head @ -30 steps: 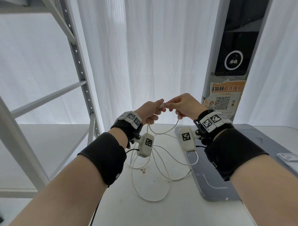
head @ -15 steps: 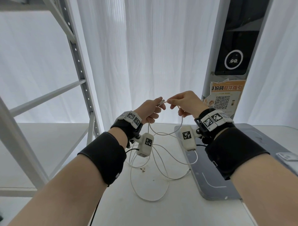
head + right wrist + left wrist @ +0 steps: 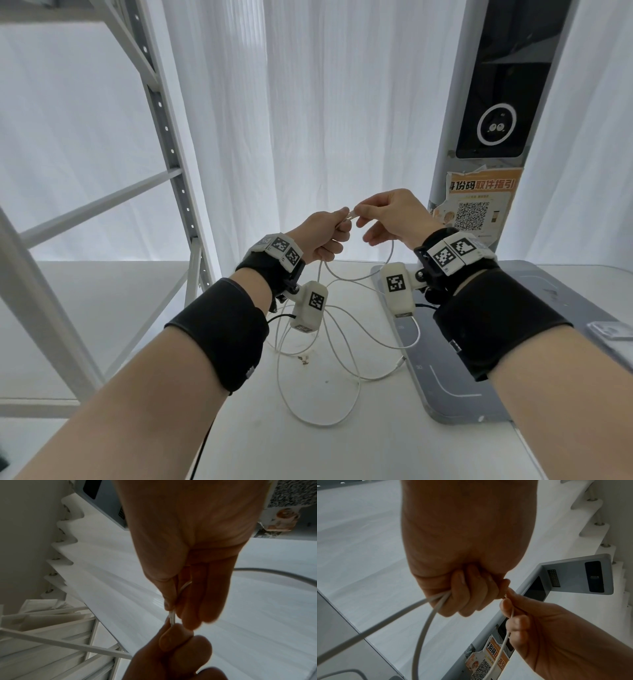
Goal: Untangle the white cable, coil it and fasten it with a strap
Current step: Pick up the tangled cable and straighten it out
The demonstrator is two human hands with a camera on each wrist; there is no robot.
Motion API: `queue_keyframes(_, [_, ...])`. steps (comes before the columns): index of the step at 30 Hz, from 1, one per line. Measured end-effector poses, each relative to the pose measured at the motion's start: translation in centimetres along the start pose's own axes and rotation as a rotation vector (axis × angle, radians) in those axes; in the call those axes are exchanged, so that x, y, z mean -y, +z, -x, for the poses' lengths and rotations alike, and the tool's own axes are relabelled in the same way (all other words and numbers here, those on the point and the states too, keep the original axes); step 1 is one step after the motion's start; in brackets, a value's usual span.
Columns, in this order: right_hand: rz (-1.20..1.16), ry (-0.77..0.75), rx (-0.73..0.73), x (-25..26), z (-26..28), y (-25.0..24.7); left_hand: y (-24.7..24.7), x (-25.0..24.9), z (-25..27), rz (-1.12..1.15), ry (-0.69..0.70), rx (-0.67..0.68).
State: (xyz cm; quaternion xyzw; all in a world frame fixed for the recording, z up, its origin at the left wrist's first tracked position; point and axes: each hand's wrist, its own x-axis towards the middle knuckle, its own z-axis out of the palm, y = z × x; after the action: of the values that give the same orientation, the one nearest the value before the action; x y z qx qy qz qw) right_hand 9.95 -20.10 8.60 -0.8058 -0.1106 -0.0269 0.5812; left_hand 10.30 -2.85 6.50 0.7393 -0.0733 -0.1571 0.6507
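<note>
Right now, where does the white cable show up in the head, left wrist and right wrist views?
Head: white cable loops on the table, rising to both hands at centre.
Left wrist: it leaves the left hand, lower left.
Right wrist: short piece pinched by the right hand, centre; another arc at right edge.
Shared landmark: orange QR poster.

Left hand (image 3: 322, 236) fisted, right hand (image 3: 390, 216) apparently pinching, both raised, fingertips meeting.
</note>
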Motion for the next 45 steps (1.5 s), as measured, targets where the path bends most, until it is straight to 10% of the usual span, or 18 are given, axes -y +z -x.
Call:
queue_keyframes(8, [-0.177,-0.011,-0.191,0.5,-0.3,0.3,-0.3,-0.5,-0.4,0.237,0.030,-0.077])
queue_keyframes(14, [0.012,0.091,0.262,-0.6,1.6,1.5,-1.0,-1.3,-0.5,0.375,0.086,-0.141])
queue_keyframes(22, [-0.003,-0.266,-0.249,0.0,-0.8,1.6,-1.0,-0.6,-0.2,0.047,-0.061,0.019])
queue_keyframes(29, [0.154,0.013,0.086,-0.2,-0.6,1.3,-0.4,-1.2,0.1,-0.058,-0.037,0.040])
queue_keyframes(39, [-0.279,-0.061,-0.166,-1.3,-0.9,0.6,-0.5,-0.1,0.1,-0.014,0.031,-0.024])
queue_keyframes(45, [0.188,-0.028,-0.128,-0.8,-0.6,-0.1,-0.5,-1.0,0.3,-0.346,0.112,-0.077])
